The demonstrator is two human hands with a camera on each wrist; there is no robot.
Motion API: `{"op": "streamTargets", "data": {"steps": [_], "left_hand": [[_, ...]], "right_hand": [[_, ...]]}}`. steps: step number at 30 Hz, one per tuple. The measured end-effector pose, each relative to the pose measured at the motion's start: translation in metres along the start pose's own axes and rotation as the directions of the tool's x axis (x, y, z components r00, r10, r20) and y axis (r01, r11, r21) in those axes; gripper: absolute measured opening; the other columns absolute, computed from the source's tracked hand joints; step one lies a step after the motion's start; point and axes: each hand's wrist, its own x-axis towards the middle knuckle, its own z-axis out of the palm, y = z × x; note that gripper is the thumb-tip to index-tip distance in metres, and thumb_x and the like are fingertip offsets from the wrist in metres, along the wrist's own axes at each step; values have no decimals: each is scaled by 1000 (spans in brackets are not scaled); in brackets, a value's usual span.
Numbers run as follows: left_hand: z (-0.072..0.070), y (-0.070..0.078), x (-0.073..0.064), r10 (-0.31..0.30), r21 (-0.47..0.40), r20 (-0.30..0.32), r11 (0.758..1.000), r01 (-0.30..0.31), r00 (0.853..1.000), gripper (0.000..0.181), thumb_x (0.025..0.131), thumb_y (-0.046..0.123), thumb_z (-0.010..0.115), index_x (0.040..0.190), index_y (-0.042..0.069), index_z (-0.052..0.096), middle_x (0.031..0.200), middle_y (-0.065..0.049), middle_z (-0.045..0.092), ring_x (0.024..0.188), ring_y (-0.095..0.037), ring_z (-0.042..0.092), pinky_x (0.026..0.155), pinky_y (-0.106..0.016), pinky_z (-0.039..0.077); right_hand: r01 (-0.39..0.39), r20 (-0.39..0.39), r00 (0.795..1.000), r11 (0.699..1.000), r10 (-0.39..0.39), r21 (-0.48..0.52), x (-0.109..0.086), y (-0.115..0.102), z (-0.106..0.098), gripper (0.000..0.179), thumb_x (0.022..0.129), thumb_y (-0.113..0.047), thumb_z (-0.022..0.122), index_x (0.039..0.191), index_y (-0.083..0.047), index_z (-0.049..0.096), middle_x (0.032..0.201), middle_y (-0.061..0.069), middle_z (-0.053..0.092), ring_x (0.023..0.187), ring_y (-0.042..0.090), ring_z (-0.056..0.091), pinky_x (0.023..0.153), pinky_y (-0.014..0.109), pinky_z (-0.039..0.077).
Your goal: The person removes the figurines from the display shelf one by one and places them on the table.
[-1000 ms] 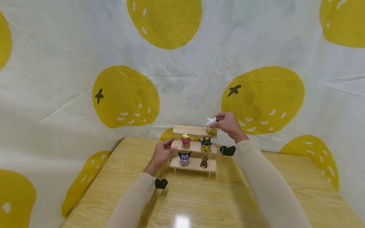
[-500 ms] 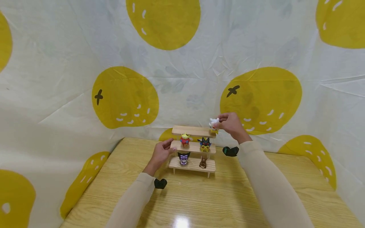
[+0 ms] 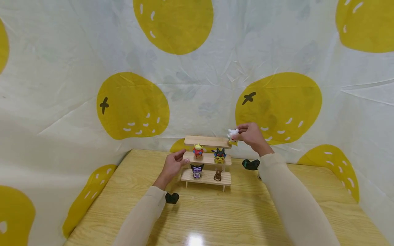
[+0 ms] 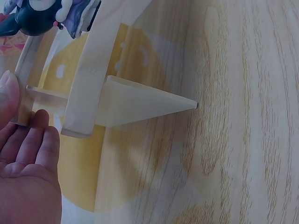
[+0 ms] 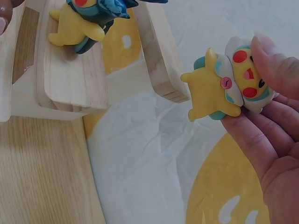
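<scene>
"Rack?"
"Wooden rack (image 3: pixel 207 161): red figure (image 3: pixel 198 152), black-hooded figure (image 3: pixel 220 155) on middle tier (image 3: pixel 207 158); purple figure (image 3: pixel 197 171), brown figure (image 3: pixel 218 174) on bottom tier (image 3: pixel 207 176)."
"Hands?"
"Right hand (image 3: pixel 253 136): grip clamped on white-hooded figure (image 3: pixel 233 135), beside top tier (image 3: pixel 207 140), right end; contact unclear. Left hand (image 3: pixel 172 167) pinches middle tier's left end."
"Wrist views?"
"Right: held figure's face, tiny from head. Left: thumb and fingers either side of plank."

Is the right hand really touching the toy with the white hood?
Touching. The right wrist view shows the right hand pinching the toy, thumb over its hood and fingers against its other side, no gap between.
</scene>
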Motion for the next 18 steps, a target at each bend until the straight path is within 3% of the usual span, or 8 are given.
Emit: {"op": "streamTargets", "data": {"steps": [18], "left_hand": [[-1,-1,2,-2,9,-5,1000,2,1000,56,98,-1,68,151,-7,49,155,-23,53,142,-39,53,113,-46,51]], "right_hand": [[-19,13,1000,1000,19,13,-4,12,-7,46,95,-11,77,132,9,60,132,28,66,106,25,67,82,20,54]]}}
